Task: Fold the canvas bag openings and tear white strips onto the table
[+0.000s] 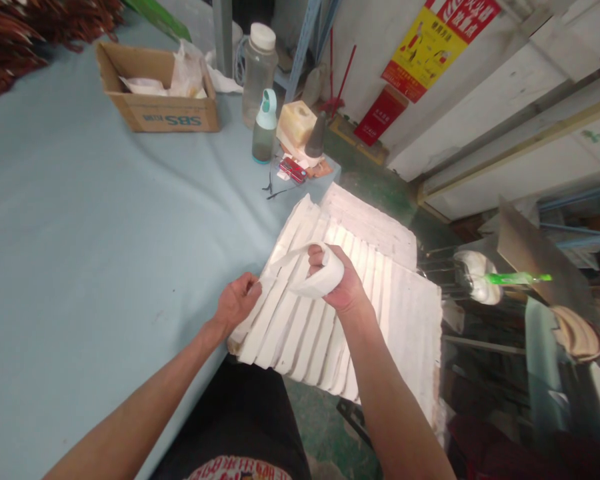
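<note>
My right hand (347,277) is curled around a looped band of white strip (321,281), its fingers inside the loop. One end of that strip stretches left toward my left hand (239,298), whose thumb and fingers are pinched together, apparently on the strip's end. Both hands are over a white board (414,320), my left one at its left edge. Several long white strips (300,333) lie side by side across the board, slightly overlapping. A second pale panel (375,217) shows at the board's far side.
A table with blue-grey cloth (105,267) spreads to the left. Toward its far side are a cardboard box (167,112), a large clear bottle (257,73), a small teal-lidded bottle (264,133) and a red object (293,170). Brown strands (40,33) lie far left. Clutter stands at right.
</note>
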{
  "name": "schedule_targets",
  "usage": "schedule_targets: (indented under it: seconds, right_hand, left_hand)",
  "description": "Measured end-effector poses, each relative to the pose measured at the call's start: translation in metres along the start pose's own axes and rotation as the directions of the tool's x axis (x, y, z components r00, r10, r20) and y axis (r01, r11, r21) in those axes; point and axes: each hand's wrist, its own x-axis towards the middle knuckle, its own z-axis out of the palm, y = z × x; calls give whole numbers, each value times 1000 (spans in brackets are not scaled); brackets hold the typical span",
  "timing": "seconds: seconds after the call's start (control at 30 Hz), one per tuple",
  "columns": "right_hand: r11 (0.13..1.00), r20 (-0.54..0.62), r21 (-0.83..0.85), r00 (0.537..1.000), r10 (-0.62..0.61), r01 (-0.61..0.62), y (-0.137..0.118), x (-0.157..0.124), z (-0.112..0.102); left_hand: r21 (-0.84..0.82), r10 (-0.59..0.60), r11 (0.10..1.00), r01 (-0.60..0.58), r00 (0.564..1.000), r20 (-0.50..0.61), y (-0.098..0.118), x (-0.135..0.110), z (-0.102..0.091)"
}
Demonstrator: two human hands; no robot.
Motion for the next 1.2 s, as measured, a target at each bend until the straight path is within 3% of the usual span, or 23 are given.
schedule_targets:
  seconds: [0.27, 0.57, 0.73, 0.9, 1.03, 1.2]
  right_hand:
    - [999, -4, 4, 999, -46, 46, -18, 16, 9]
    - [985, 38, 29, 984, -173, 172, -55, 32, 37]
    - [986, 88, 13, 982, -166, 166, -79, 19, 52]
    - [991, 136, 26, 981, -136, 134, -80, -2, 51]
    - [993, 114, 64, 988, -106, 100, -76, -20, 43]
    - [988, 62, 99, 991, -121, 115, -74, -44, 31]
  left_hand:
    - [-67, -63, 996, 59, 995, -72, 3, -5, 4]
    - [-195, -185, 966, 167, 980, -77, -2, -4, 11]
    - [-397, -240, 881, 257, 966, 95, -4, -8, -2]
    - [-538, -280, 758, 369, 929, 244, -3, -5, -23]
    - [-554, -316, 711, 432, 901, 297, 4, 0, -38]
    - [-477, -299, 728, 492, 854, 425, 19, -3, -59]
